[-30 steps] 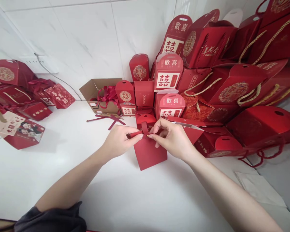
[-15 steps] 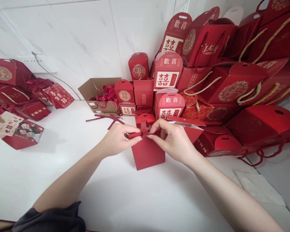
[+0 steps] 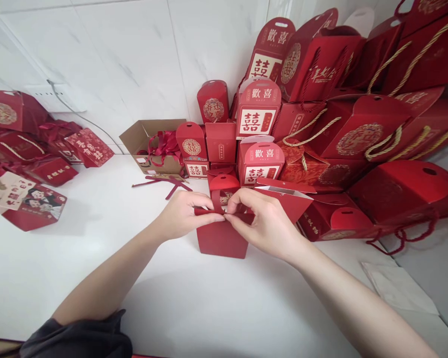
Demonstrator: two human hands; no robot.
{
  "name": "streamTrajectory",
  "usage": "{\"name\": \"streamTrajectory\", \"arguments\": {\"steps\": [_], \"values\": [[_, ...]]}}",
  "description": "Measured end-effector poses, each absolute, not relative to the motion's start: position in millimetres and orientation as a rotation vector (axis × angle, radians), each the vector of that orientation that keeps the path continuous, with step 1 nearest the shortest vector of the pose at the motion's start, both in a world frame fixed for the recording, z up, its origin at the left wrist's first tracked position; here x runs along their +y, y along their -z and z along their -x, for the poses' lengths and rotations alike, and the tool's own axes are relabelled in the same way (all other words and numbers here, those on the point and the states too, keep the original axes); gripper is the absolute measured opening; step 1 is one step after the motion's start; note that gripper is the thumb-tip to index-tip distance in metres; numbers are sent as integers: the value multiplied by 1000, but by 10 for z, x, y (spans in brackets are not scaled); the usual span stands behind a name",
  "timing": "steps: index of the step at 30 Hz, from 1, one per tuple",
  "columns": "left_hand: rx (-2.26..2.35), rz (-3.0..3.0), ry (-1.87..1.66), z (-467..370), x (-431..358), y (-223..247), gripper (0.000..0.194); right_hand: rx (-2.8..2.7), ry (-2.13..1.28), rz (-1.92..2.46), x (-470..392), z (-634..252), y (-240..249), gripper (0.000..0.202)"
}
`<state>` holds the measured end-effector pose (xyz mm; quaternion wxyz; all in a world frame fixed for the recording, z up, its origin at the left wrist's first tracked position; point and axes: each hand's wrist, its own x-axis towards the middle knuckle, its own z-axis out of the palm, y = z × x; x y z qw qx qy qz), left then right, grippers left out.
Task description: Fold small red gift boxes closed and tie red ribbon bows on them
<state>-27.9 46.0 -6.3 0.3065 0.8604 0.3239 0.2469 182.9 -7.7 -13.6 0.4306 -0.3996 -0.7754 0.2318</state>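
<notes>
A plain red paper gift box (image 3: 222, 242) stands upright on the white table, its top edge level with my hands. A dark red strap handle (image 3: 217, 200) arches above that edge. My left hand (image 3: 182, 215) is closed in a pinch on the box's top edge, thumb in front and fingers behind. Beside it my right hand (image 3: 263, 219) is closed, thumb and forefinger pinching where the strap end meets the edge. The two thumbs nearly touch, and the strap's lower ends are hidden by the fingers.
Behind lies an open cardboard carton (image 3: 151, 144) of red ribbons, with loose dark red straps (image 3: 177, 185) before it. Red gift boxes (image 3: 261, 117) are stacked high at the right. More red boxes (image 3: 26, 149) stand left. A white sheet (image 3: 399, 288) lies at right.
The box has shifted slightly left and turned a little. The strap loop has moved left, and my fingertips have come lower and closer together at the top edge.
</notes>
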Motion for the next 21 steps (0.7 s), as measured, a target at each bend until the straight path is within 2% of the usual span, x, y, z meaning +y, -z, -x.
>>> {"name": "streamTrajectory", "arguments": {"steps": [2, 4, 6, 11, 14, 18, 21], "values": [[726, -2267, -607, 300, 492, 82, 17, -1920, -711, 970, -91, -1856, 108, 5], [614, -2229, -581, 318, 520, 81, 13, -1921, -736, 1019, -78, -1886, 104, 14], [567, -2191, -570, 329, 538, 69, 11, -1950, -663, 1091, -41, -1903, 131, 21], [567, -2205, -513, 338, 540, 40, 10, -1969, -485, 1195, 34, -1880, 213, 11], [558, -2196, -520, 339, 528, 39, 9, -1921, -679, 1215, -1, -1864, 185, 14], [543, -2170, -560, 342, 533, 57, 9, -1793, -1073, 1018, -90, -1863, 116, 9], [531, -2216, -574, 344, 552, 81, 10, -1831, -1085, 977, -117, -1871, 92, 11]]}}
